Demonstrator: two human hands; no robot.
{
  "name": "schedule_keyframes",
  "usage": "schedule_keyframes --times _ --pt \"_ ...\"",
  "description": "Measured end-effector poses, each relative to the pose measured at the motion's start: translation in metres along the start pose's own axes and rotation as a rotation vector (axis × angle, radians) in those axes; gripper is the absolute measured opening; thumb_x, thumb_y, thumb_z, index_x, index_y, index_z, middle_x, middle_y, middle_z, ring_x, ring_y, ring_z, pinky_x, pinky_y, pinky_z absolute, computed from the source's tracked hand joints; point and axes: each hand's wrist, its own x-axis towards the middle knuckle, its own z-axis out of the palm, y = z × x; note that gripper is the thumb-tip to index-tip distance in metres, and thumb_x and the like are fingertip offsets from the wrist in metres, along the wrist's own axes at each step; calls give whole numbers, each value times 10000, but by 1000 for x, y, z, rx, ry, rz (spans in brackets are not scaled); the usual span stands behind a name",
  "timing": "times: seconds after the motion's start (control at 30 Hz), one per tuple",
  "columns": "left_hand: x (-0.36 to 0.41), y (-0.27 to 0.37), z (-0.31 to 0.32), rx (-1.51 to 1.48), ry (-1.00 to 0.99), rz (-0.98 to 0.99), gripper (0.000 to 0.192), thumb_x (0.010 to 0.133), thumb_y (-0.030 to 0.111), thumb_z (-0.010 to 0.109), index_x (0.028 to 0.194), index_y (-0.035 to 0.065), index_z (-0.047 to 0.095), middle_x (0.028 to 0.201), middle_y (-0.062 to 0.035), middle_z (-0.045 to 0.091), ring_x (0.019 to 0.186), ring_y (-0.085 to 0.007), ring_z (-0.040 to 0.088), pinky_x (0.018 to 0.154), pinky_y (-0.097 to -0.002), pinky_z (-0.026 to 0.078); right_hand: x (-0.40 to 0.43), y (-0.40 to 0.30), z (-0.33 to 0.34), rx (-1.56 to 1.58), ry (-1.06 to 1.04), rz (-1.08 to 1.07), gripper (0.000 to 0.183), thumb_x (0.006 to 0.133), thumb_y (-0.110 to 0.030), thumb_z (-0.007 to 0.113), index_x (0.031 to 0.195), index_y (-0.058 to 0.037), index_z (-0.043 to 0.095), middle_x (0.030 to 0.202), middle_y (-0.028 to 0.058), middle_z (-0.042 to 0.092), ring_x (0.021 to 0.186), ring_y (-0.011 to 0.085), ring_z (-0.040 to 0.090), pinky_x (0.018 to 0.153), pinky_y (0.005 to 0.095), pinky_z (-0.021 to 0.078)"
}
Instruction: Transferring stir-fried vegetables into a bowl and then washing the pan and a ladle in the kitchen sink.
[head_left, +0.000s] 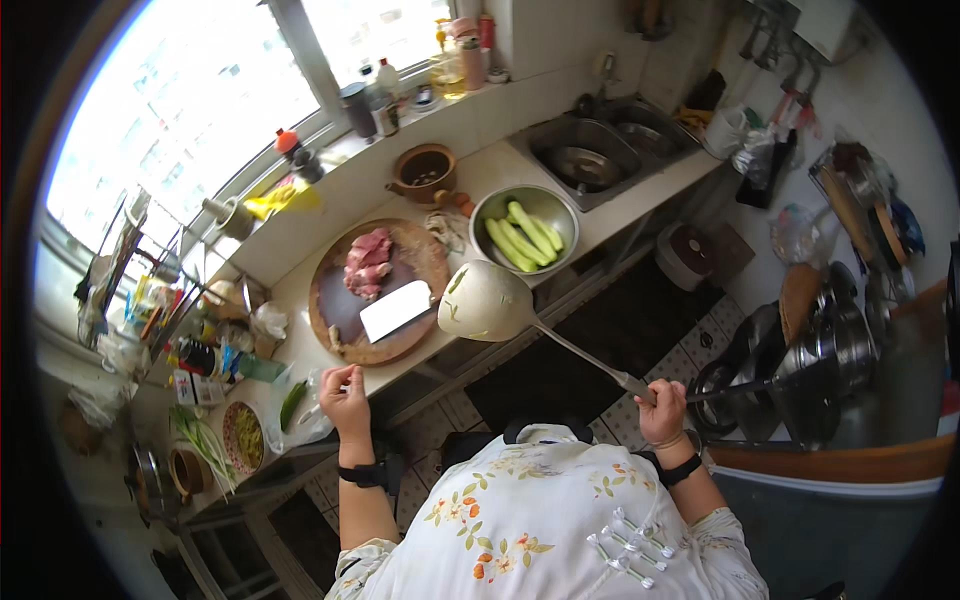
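Observation:
My right hand grips the handle of a large long-handled ladle or scoop, which reaches up and left. Thin green strips stick to its pale bowl. My left hand hovers at the near edge of a round wooden chopping board, fingers curled and no object visible in them. On the board lie raw meat and a cleaver with a bright blade. Several pale green peeled cucumbers rest in a metal bowl beyond the ladle.
A green cucumber lies on a plastic bag left of my left hand. Nearby are a bowl of green shreds and scallions. A double sink and a brown clay pot stand farther back. Pans crowd the right side.

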Motion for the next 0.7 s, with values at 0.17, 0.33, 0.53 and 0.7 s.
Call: schedule_keyframes --times 0.17,0.33,0.53,0.7 --pt "-51 140 212 -572 -747 -42 177 934 102 637 832 -31 694 943 -76 655 736 -131 582 678 -270 465 2 86 -40 33 -13 235 132 809 -144 688 800 -50 596 649 135 599 621 372 601 537 433 466" --pt "-72 254 374 -659 -1456 -508 499 1034 353 486 1364 -21 497 1185 -100 647 1031 -170 607 874 -295 466 49 166 -31 135 -115 591 313 919 -325 651 948 -31 551 716 182 622 709 407 627 607 474 484" --pt "-67 307 572 -799 -1467 -612 452 993 418 549 1224 30 548 1103 -69 642 1021 -178 593 789 -296 446 175 287 18 29 -269 629 247 933 -258 594 951 -24 519 775 242 641 748 466 616 643 538 483" --pt "-34 323 718 -1060 -1160 -982 161 1002 203 537 994 45 567 883 -67 638 761 -173 617 671 -328 503 281 377 36 -90 -477 513 241 934 -237 570 999 -36 454 778 261 652 725 469 629 617 555 495"
